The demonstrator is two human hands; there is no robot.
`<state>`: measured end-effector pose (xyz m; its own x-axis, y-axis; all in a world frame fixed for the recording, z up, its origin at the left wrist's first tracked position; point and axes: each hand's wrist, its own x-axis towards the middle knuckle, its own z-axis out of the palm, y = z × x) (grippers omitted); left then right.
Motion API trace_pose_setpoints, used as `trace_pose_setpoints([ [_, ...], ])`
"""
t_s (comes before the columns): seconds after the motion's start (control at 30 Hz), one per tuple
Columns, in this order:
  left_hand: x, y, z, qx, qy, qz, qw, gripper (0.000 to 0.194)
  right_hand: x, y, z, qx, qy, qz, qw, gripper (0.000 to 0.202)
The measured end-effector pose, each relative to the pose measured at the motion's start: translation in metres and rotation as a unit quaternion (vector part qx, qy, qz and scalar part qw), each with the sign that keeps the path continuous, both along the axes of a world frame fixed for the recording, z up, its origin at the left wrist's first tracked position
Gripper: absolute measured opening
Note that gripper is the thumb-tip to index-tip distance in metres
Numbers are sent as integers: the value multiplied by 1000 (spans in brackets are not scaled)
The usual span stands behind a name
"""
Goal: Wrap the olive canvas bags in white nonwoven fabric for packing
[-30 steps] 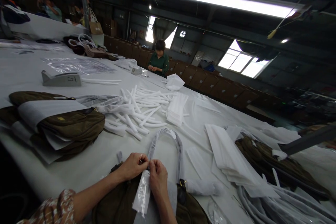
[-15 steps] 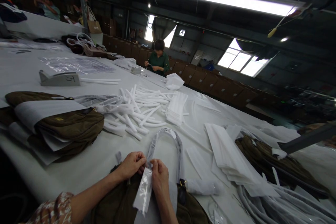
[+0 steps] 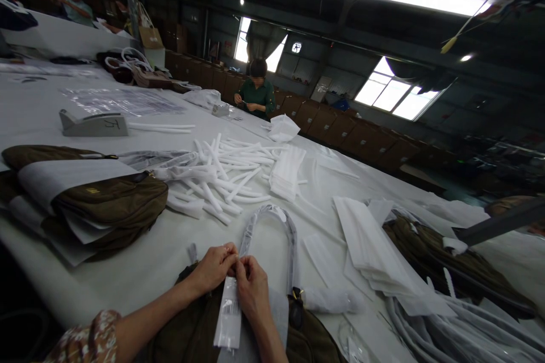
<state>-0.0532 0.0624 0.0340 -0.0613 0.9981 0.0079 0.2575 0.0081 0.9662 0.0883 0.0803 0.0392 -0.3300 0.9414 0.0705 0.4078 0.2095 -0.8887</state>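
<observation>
An olive-brown bag [image 3: 313, 333] lies in front of me at the near edge of the table. Its strap [image 3: 292, 244], wrapped in clear film, loops away across the tabletop. My left hand [image 3: 215, 267] and my right hand [image 3: 252, 283] meet near the strap's left end, fingers pinched together. Below them a white hang tag [image 3: 229, 317] in a shiny clear sleeve dangles over the bag, its top between my right fingers. What my left fingertips grip is hidden. White sheeting [image 3: 279, 312] covers part of the bag.
Several white foam tubes [image 3: 232, 173] lie beyond the strap. Brown bags [image 3: 113, 204] with white sheets are stacked left; another bag [image 3: 434, 255] and foam sheets [image 3: 370, 244] lie right. A tape dispenser [image 3: 96, 125] stands farther back. A co-worker [image 3: 258, 91] sits across the table.
My right hand has shifted slightly left and up against my left hand. The hang tag has swung left and hangs straighter, its face turned more toward me.
</observation>
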Motion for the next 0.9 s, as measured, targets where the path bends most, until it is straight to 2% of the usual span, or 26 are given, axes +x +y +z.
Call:
trace_pose_setpoints([
  [0.23,0,0,-2,-9,21,2,1000,19,2,6,-6,-10,-14,-27,999,24],
  [0.4,0,0,-5,-7,20,-8,1000,19,2,6,1,-37,18,16,999,27],
  [0.5,1,1,-4,-5,15,-13,1000,19,1,4,3,-32,10,18,999,27],
  [0.77,1,4,-11,-58,-62,-7,996,30,4,10,-7,-27,7,-50,998,28],
  [0.9,-3,4,-12,-81,-103,-22,991,37,6,14,-7,-35,6,-56,998,26],
])
